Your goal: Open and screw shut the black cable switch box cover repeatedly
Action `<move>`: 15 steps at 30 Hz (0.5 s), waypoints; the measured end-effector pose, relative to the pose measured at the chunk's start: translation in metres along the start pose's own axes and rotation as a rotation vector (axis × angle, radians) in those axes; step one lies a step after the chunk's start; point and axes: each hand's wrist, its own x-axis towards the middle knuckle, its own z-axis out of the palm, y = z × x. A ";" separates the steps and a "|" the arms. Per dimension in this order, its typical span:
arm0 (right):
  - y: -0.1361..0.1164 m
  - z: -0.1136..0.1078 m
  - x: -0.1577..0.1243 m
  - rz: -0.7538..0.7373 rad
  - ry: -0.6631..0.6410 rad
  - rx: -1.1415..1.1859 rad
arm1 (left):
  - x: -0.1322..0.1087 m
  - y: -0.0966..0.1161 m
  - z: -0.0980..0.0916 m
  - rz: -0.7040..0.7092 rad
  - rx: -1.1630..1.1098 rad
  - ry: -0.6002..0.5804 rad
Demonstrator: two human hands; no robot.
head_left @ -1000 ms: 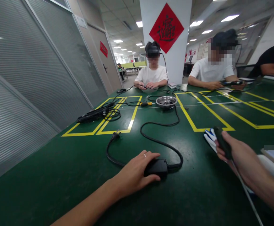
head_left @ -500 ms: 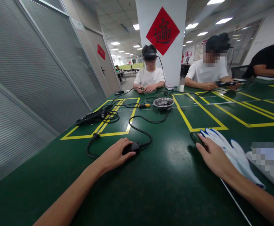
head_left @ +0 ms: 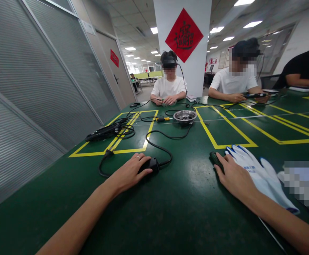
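My left hand [head_left: 130,172] rests on a black power adapter [head_left: 151,164] lying on the green table [head_left: 175,212], fingers curled over its near end. A black cable [head_left: 159,140] runs from the adapter toward a plug [head_left: 107,153] and the far side. My right hand [head_left: 232,176] lies on the table with its fingers closed over a slim dark tool [head_left: 215,158], whose thin grey cord [head_left: 271,233] trails back under my forearm. A white and blue work glove [head_left: 257,173] lies just right of that hand.
A metal bowl [head_left: 184,115], a yellow-handled screwdriver [head_left: 161,119] and a black power strip with coiled cables [head_left: 109,130] sit farther out among yellow taped rectangles [head_left: 218,136]. Three people sit at the far edge. A white pillar [head_left: 194,53] and a glass partition [head_left: 37,88] bound the space.
Both hands moved away from me across the table. My left hand pushed the adapter forward. My right hand brought the dark tool down from the air onto the table beside the glove.
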 end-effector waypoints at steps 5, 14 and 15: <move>-0.001 -0.006 0.002 -0.014 0.077 -0.001 | -0.001 0.007 -0.005 -0.015 0.047 0.064; -0.083 -0.057 -0.016 -0.282 -0.219 0.643 | -0.016 0.083 0.011 0.126 -0.191 0.062; -0.094 -0.056 -0.017 -0.232 -0.300 0.746 | -0.018 0.090 0.011 0.132 -0.241 0.051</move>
